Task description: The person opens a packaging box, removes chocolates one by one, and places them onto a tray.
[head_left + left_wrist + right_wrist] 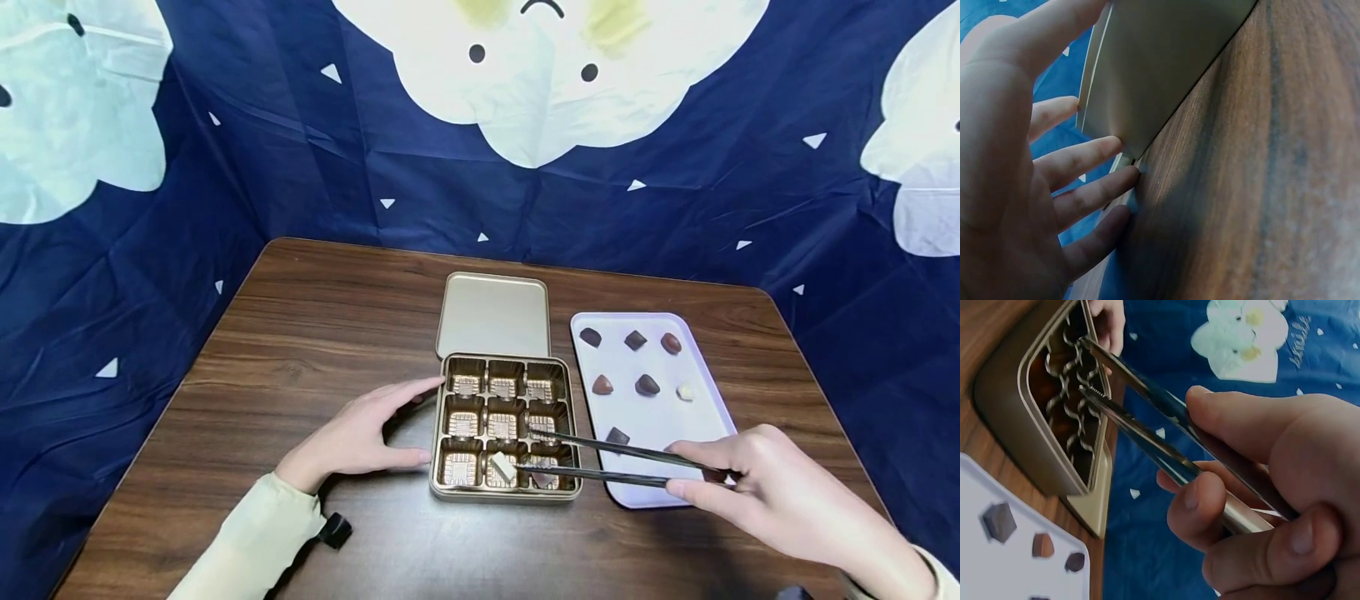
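Observation:
My right hand [757,487] grips a long pair of dark metal tongs [633,451], thumb on one arm and fingers on the other. Their tips stand apart over the right side of a gold tin [506,497] with a nine-cup insert. Under the lower tip, a brown chocolate [545,477] sits in the front right cup. A white chocolate [501,467] lies tilted in the front middle cup. My left hand [363,437] has its fingers spread at the tin's left wall, with fingertips against it in the left wrist view.
Right of the tin lies a pale lilac tray [652,492] with several chocolates, among them a dark square one [618,437] and a small white one [685,392]. The tin's lid [495,312] is behind it. A blue cloud-print curtain [450,200] borders the wooden table [300,333].

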`<act>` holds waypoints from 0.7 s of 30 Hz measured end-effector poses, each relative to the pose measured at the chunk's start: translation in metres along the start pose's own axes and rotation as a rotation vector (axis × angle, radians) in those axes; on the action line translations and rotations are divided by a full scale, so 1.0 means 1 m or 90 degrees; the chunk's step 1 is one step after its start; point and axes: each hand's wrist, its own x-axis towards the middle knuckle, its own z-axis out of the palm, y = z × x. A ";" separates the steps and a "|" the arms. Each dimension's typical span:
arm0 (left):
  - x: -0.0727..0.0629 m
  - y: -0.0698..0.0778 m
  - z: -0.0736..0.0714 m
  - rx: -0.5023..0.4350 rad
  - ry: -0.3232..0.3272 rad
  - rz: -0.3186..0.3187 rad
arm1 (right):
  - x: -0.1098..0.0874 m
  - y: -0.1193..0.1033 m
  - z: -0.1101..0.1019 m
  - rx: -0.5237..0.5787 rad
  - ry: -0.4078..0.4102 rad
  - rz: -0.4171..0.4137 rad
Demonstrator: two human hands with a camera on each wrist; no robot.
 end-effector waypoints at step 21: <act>-0.001 0.000 0.000 0.010 0.004 0.004 | 0.046 -0.026 0.021 -0.059 -0.074 -0.055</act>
